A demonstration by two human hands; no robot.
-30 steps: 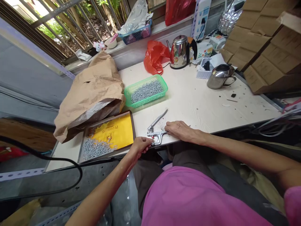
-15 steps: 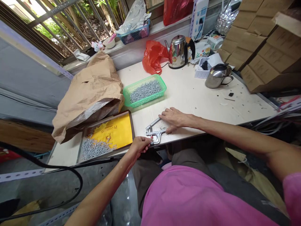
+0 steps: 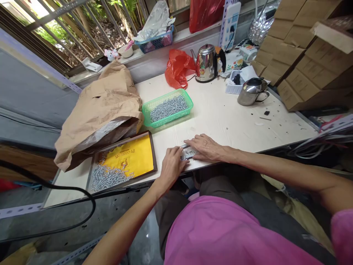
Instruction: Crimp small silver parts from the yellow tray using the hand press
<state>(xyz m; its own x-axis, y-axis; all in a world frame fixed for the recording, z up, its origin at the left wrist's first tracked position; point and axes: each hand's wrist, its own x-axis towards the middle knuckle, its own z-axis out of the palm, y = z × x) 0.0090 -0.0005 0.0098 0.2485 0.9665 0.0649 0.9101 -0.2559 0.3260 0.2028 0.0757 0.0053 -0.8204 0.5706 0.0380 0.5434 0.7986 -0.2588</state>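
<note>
A grey metal lever tool [image 3: 188, 152] lies near the table's front edge, mostly covered by my hands. My left hand [image 3: 173, 162] wraps over its left end, fingers bent on top and thumb at the front. Over the right end lies my right hand [image 3: 205, 148], fingers curled on the lever and handle. To the left, a shallow dark-edged tray [image 3: 152, 151] contains a yellow printed bag [image 3: 139, 154] and a heap of small silver screw-like pieces [image 3: 109, 176]. More such pieces fill a green plastic basket [image 3: 189, 96] beyond my hands.
A crumpled brown paper bag [image 3: 107, 99] lies at left. Behind are a red plastic bag [image 3: 178, 68], a steel kettle [image 3: 206, 64] and a small steel pot [image 3: 250, 94]. Cardboard boxes [image 3: 303, 55] are stacked at right, and cables [image 3: 311, 141] hang by the table's right edge.
My left hand has moved up from the tool's front tip and now covers its left end. My right hand has come down with the raised lever, bringing the tool's arms together.
</note>
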